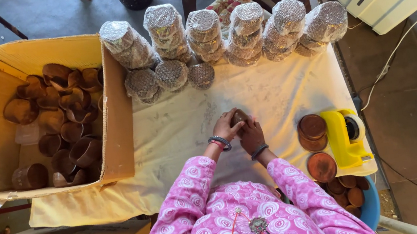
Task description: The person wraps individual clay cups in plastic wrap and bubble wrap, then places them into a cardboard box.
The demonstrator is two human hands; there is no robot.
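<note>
A small brown clay cup (239, 115) sits on the white cloth (270, 93) at the table's middle, pinned between both hands. It looks best handled by steadying it low, with even pressure so the brittle rim does not chip. The left hand (226, 126) curls closed around its near side; the right hand (251, 134) presses against it, fingers folded. Right of the grip lie round brown lids (312, 133) and a yellow tape dispenser (345, 139); beyond it, bubble-wrapped stacks (240, 32); left, a cardboard box (117, 118) of cups

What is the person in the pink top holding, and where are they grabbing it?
A small brown cup, gripped between both hands: the left hand wraps its left side, the right hand presses its lower right side.
</note>
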